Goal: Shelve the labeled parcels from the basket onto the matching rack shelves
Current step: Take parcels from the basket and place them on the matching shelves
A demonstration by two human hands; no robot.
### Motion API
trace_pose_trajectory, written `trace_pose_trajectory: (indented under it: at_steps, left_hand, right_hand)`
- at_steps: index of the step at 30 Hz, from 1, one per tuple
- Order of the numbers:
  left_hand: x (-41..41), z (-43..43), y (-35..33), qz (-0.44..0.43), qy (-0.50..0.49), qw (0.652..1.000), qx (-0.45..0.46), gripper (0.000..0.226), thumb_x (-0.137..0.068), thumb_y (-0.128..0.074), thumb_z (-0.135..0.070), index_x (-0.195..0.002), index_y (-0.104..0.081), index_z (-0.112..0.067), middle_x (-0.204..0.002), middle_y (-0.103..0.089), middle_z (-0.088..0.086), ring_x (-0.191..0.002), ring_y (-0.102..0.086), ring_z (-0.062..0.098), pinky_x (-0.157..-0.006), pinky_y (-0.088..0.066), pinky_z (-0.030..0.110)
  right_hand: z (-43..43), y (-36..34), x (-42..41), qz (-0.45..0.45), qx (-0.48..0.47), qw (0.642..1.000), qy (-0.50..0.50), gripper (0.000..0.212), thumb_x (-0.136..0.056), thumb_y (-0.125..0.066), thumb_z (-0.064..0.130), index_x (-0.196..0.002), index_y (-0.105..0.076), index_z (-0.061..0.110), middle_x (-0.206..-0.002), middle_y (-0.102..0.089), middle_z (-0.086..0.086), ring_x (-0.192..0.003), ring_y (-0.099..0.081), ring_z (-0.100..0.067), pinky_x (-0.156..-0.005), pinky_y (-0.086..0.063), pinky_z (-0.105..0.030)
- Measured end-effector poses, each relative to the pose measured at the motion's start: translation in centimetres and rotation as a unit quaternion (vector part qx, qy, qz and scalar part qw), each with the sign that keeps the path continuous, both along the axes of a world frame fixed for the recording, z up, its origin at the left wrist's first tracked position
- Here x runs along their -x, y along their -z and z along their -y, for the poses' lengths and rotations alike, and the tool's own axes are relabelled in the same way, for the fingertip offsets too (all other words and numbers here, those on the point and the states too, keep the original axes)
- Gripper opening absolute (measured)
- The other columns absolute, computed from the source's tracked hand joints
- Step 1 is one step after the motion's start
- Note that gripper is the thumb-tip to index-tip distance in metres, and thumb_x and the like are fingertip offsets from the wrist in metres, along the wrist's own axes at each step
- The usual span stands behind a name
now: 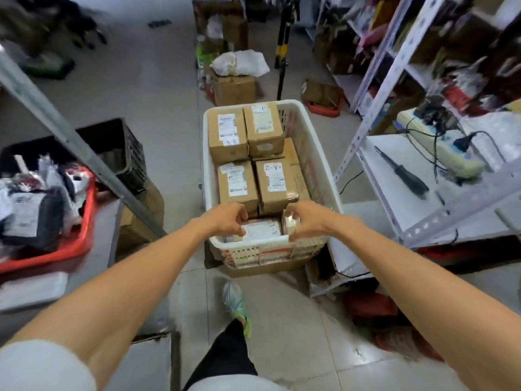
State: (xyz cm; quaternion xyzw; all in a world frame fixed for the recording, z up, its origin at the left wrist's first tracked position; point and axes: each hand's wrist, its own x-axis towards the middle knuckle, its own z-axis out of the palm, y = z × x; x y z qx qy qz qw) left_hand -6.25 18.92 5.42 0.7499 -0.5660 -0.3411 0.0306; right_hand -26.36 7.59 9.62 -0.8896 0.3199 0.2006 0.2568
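Early stage by look: basket (318,153) near full, shelving almost all ahead

Left hand (225,221): fingers curled over left edge of A-1 parcel (263,231)

Right hand (306,221): fingers curled on taped right edge, seemingly same parcel

Parcel sits between both hands, low at near end of basket, not lifted clear

Look: small brown carton, white label on top, "A-1" handwritten, clear tape on side

Just beyond fingertips: four more labeled cartons, incl. A-2 parcel (277,182)

Rack (394,80): off right of right hand, well apart
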Motion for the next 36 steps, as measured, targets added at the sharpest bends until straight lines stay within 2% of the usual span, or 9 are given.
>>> trace_pose_trajectory:
  at_steps: [3,9,13,17,20,23,30,33,36]
  left_hand:
    - [-2.4,2.9,2.1,-0.027,0.003,1.000,-0.011,0.043,-0.079,-0.074,-0.025,-0.117,-0.058,-0.015,-0.108,-0.063,0.001,-0.099,-0.060,0.018,-0.090,-0.051,0.035]
    - [-7.1,7.0,5.4,-0.060,0.008,0.997,-0.053,0.042,-0.081,-0.072,-0.026,-0.119,-0.057,-0.015,-0.113,-0.062,0.002,-0.103,-0.059,0.018,-0.093,-0.050,0.035]
    - [-9.2,8.7,7.1,-0.078,-0.015,0.994,-0.078,0.041,-0.082,-0.071,-0.024,-0.119,-0.056,-0.013,-0.113,-0.061,0.002,-0.103,-0.058,0.019,-0.092,-0.049,0.033]
    - [-9.3,9.8,9.0,-0.102,-0.020,0.989,-0.102,0.041,-0.081,-0.071,-0.020,-0.119,-0.057,-0.010,-0.106,-0.061,0.003,-0.099,-0.059,0.021,-0.088,-0.051,0.034]
    - [-9.1,10.5,10.5,-0.109,-0.032,0.986,-0.118,0.041,-0.081,-0.070,-0.020,-0.119,-0.059,-0.011,-0.096,-0.061,0.000,-0.094,-0.061,0.020,-0.085,-0.052,0.035]
    - [-8.9,11.0,12.2,-0.131,-0.084,0.982,-0.109,0.040,-0.080,-0.070,-0.017,-0.117,-0.060,-0.010,-0.096,-0.064,0.002,-0.091,-0.061,0.019,-0.084,-0.052,0.034]
    - [-6.9,14.2,16.3,-0.212,-0.272,0.936,-0.068,0.051,-0.078,-0.075,-0.015,-0.124,-0.052,-0.011,-0.112,-0.055,0.004,-0.098,-0.053,0.016,-0.087,-0.046,0.027]
    - [-5.2,17.5,17.5,-0.240,-0.313,0.918,-0.041,0.061,-0.078,-0.074,-0.015,-0.132,-0.046,-0.010,-0.120,-0.055,0.005,-0.109,-0.052,0.017,-0.091,-0.045,0.024]
    - [-3.8,20.7,19.1,-0.264,-0.346,0.899,-0.040,0.076,-0.076,-0.073,-0.013,-0.141,-0.035,-0.008,-0.132,-0.053,0.006,-0.120,-0.050,0.018,-0.099,-0.044,0.029]
  right_hand:
    - [2.8,1.1,-2.9,-0.029,-0.008,1.000,0.005,0.070,-0.073,-0.075,0.030,-0.135,-0.049,0.012,-0.130,-0.056,-0.007,-0.114,-0.054,-0.023,-0.091,-0.046,-0.030]
    - [7.1,2.7,-6.9,-0.064,-0.023,0.997,0.045,0.065,-0.075,-0.075,0.027,-0.133,-0.049,0.013,-0.128,-0.057,-0.006,-0.113,-0.054,-0.023,-0.094,-0.048,-0.035]
    - [8.4,4.5,-8.2,-0.076,-0.054,0.994,0.062,0.066,-0.075,-0.076,0.022,-0.135,-0.048,0.012,-0.129,-0.055,-0.006,-0.116,-0.053,-0.023,-0.089,-0.044,-0.028]
    - [9.2,7.2,-8.5,-0.112,-0.073,0.989,0.066,0.060,-0.074,-0.077,0.025,-0.128,-0.053,0.016,-0.124,-0.057,-0.005,-0.113,-0.054,-0.023,-0.094,-0.049,-0.040]
    - [10.4,8.8,-9.0,-0.121,-0.090,0.987,0.055,0.060,-0.076,-0.076,0.025,-0.130,-0.052,0.013,-0.128,-0.056,-0.006,-0.115,-0.053,-0.023,-0.095,-0.048,-0.040]
    - [12.4,10.8,-9.7,-0.095,-0.098,0.987,0.080,0.060,-0.079,-0.073,0.022,-0.133,-0.050,0.008,-0.132,-0.055,-0.009,-0.119,-0.053,-0.025,-0.097,-0.047,-0.037]
    - [16.3,16.9,-10.4,0.028,-0.055,0.956,0.285,0.061,-0.083,-0.071,0.020,-0.134,-0.041,0.004,-0.135,-0.046,-0.014,-0.122,-0.046,-0.028,-0.100,-0.039,-0.035]
    - [18.0,19.4,-10.4,0.032,-0.060,0.947,0.315,0.073,-0.079,-0.076,0.025,-0.137,-0.036,0.005,-0.138,-0.041,-0.014,-0.126,-0.042,-0.031,-0.107,-0.038,-0.042]
    - [20.3,21.9,-10.7,0.073,-0.109,0.923,0.361,0.079,-0.074,-0.080,0.027,-0.136,-0.035,0.010,-0.133,-0.047,-0.007,-0.119,-0.051,-0.026,-0.101,-0.046,-0.044]
